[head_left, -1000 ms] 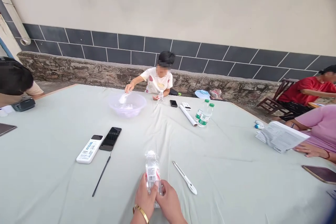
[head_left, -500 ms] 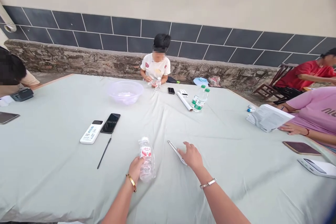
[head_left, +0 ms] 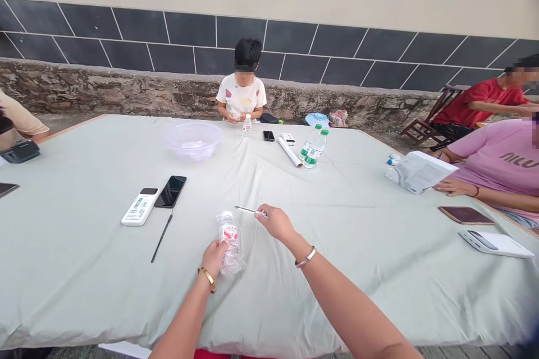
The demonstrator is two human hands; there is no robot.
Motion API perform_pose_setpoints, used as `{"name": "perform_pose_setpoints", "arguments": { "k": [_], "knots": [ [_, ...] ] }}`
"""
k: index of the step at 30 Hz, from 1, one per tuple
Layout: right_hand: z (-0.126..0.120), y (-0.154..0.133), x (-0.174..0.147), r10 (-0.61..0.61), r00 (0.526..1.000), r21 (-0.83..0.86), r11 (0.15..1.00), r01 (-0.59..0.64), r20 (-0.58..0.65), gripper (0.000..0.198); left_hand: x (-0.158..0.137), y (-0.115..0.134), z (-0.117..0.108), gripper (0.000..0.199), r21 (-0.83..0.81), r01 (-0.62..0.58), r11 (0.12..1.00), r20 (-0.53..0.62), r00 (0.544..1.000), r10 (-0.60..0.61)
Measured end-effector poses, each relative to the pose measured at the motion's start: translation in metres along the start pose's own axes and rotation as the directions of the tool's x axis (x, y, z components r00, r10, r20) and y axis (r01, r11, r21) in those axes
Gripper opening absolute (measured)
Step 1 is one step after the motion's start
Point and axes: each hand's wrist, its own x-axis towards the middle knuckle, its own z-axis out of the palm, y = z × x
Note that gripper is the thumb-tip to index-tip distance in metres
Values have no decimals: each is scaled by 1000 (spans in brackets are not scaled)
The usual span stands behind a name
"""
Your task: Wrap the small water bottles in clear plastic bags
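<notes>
My left hand is closed around a clear plastic bottle with a white cap and a white-and-pink label. The bottle leans slightly on the cloth, and loose clear film seems to surround it. In my right hand is a slim, pale utility knife, pinched at its near end. Its thin tip points left, a little above and to the right of the bottle's cap, apart from it.
A white power bank and a black phone with a strap lie to the left. Farther off stand a translucent basin and two green-capped bottles beside a white roll. Other people sit around the table.
My right hand has picked up the utility knife from the cloth and carried it left towards the bottle's top. My left hand keeps its hold. The view has shifted slightly.
</notes>
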Motion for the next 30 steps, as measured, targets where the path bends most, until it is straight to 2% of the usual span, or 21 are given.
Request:
{"name": "perform_pose_setpoints", "arguments": {
  "k": [3,5,8,10,12,14,15,16,17,18,19,20,21,22,24,26,28,30],
  "knots": [
    [-6,-17,12,-31,999,-10,999,31,-10,16,1,0,-1,44,-14,-1,1000,18,1000,1],
    [-13,-20,10,-57,998,-11,998,57,8,13,1,0,-2,47,-34,-4,999,36,999,5],
    [-31,-16,-12,-122,990,25,992,120,69,10,0,0,-2,47,-68,-6,998,49,999,10],
    [-48,-11,-34,-174,971,120,981,156,164,11,-2,1,-2,46,-83,-7,997,54,999,11],
    [-63,-6,-55,-254,911,255,951,174,324,13,-3,2,-2,44,-87,-4,996,53,999,9],
    [-71,1,-68,-340,811,376,913,162,476,15,-5,3,-3,43,-90,5,996,52,999,-1],
    [-71,6,-71,-363,777,421,896,141,514,17,-5,4,-3,43,-94,13,995,57,998,-7],
    [-69,12,-70,-360,778,453,885,110,514,20,-5,4,-3,43,-102,21,995,66,998,-14],
    [-63,19,-67,-318,822,469,880,71,472,23,-6,5,-3,43,-110,28,993,77,997,-20],
    [-55,28,-62,-232,892,466,884,27,387,26,-6,5,-3,43,-119,32,992,83,996,-22],
    [-44,37,-55,-103,959,447,894,-28,265,28,-6,5,-3,44,-124,33,992,87,996,-22],
    [-32,47,-47,52,992,414,905,-95,115,30,-7,5,-3,44,-126,28,992,84,996,-18],
    [-19,57,-39,200,979,370,912,-178,-23,31,-7,5,-3,43,-127,24,992,76,997,-14],
    [-6,67,-32,317,941,322,909,-265,-121,31,-7,5,-3,43,-128,21,992,68,998,-12],
    [17,84,-24,415,886,212,903,-374,-206,31,-9,4,-3,42,-147,9,989,58,998,0],
    [33,92,-23,395,887,77,918,-388,-238,32,-11,4,-2,41,-173,-24,985,56,998,34],
    [41,88,-29,326,897,-20,937,-348,-298,34,-15,3,-1,41,-186,-68,980,70,994,82],
    [46,71,-36,264,906,25,962,-271,-330,34,-19,3,2,44,-179,-104,978,73,990,118]
  ]
}}
